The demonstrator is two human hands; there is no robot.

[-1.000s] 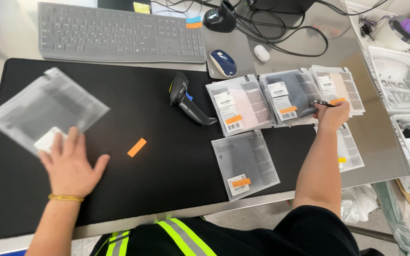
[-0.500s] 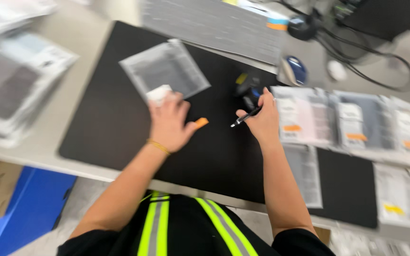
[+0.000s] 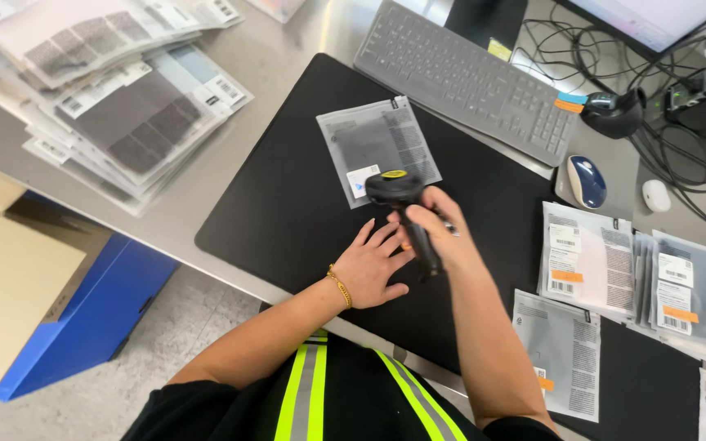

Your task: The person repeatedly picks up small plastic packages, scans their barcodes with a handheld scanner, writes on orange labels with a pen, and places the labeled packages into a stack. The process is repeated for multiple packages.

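While the right hand (image 3: 439,233) grips the scanner (image 3: 402,208), the packet (image 3: 377,147) lies just beyond.

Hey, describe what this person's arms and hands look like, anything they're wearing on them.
Both forearms are bare, with no sleeves and no gloves showing. The left hand has a thin gold beaded bracelet at the wrist. The right hand shows no ring, watch or band. The black top carries yellow and grey reflective stripes.
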